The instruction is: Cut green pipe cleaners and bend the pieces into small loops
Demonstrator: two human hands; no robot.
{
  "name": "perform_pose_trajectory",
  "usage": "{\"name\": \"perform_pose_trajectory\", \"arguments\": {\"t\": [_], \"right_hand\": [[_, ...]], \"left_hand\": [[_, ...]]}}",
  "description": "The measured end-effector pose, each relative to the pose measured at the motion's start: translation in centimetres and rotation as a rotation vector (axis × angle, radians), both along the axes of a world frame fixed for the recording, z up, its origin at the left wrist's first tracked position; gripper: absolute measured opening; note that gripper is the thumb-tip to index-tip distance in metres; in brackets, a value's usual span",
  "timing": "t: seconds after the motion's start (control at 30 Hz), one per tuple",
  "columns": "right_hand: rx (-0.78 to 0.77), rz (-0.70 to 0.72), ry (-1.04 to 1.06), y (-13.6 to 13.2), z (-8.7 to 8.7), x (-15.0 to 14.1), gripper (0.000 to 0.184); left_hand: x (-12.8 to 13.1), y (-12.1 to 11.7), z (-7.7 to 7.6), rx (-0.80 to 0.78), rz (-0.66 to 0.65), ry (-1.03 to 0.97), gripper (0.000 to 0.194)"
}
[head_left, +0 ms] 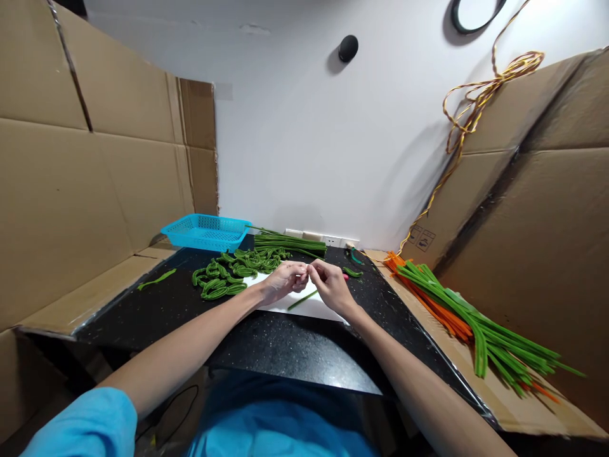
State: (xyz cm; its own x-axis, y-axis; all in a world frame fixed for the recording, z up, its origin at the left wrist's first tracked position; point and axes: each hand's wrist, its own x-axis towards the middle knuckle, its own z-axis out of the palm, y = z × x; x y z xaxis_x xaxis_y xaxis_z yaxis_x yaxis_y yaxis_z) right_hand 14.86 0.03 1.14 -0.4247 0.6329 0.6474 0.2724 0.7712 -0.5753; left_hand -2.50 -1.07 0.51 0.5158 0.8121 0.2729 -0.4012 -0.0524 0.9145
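Over a white sheet [314, 309] on the black tabletop, my left hand [285, 280] and my right hand [329, 284] meet fingertip to fingertip, both closed in a pinch. What lies between the fingers is too small and covered to make out. A straight green chenille stem [302, 300] slants across the sheet below the hands; its upper end disappears by my right hand, and I cannot tell whether it is held. Left of the sheet lies a pile of green chenille stems bent into loops [221, 276]. Behind it rests a bundle of straight green stems [290, 244].
A blue plastic basket [207, 242] stands at the back left. One curved green piece [352, 273] and a small pink-red item [346, 277] lie beyond my right hand. Orange stems [428, 304] and light green stems [480, 324] lie on cardboard at right. Cardboard walls [137, 127] flank the table.
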Motion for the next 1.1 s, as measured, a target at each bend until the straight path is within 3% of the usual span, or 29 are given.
{"name": "perform_pose_trajectory", "arguments": {"t": [0.27, 0.6, 0.8, 1.1], "right_hand": [[0.057, 0.033, -0.095, 0.30, -0.20, 0.56, 0.031], [0.186, -0.019, -0.055, 0.09, -0.37, 0.24, 0.032], [0.137, -0.068, -0.058, -0.03, 0.00, 0.24, 0.036], [-0.125, -0.020, 0.073, 0.61, -0.40, 0.16, 0.045]], "left_hand": [[-0.35, -0.03, 0.03, -0.274, -0.102, -0.035, 0.028], [-0.39, -0.08, 0.21, -0.283, -0.103, -0.049, 0.025], [-0.18, 0.04, 0.14, -0.041, -0.046, 0.000, 0.024], [-0.39, 0.26, 0.33, 0.454, 0.302, 0.417, 0.036]]}}
